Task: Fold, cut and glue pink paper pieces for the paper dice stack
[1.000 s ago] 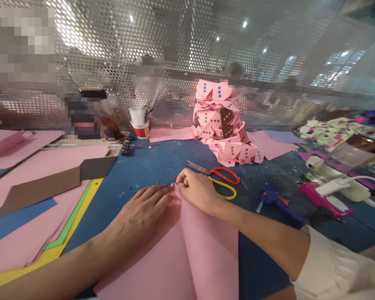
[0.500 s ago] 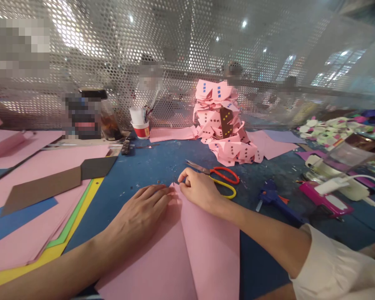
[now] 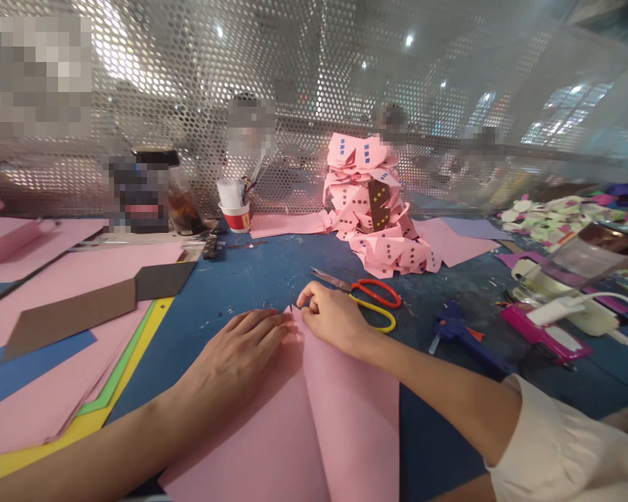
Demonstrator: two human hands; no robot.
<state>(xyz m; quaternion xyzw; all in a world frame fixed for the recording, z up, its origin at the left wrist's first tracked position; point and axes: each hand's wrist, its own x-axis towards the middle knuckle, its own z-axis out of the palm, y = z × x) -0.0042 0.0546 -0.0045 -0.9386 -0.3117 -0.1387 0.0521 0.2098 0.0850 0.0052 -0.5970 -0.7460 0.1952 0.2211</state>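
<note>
A large pink sheet of paper (image 3: 272, 432) lies in front of me, its right part folded over and slightly raised. My left hand (image 3: 245, 348) rests flat on the sheet's left side, fingers stretched toward the top edge. With fingers curled, my right hand (image 3: 335, 317) pinches the folded sheet at its top corner. Just beyond that hand are scissors (image 3: 359, 286) with one red and one yellow handle loop. A blue glue gun (image 3: 460, 335) lies to the right of my right forearm.
A pile of folded pink paper pieces with small squares (image 3: 366, 209) stands at the back. Stacked coloured sheets (image 3: 84, 390) lie on the left. At right are a pink power block (image 3: 544, 335), a clear jar (image 3: 591, 254) and paper scraps (image 3: 539, 213). A paper cup (image 3: 235, 213) stands behind.
The folded right part of the pink sheet has shifted very slightly left at its right edge. Both hands stay almost in place.
</note>
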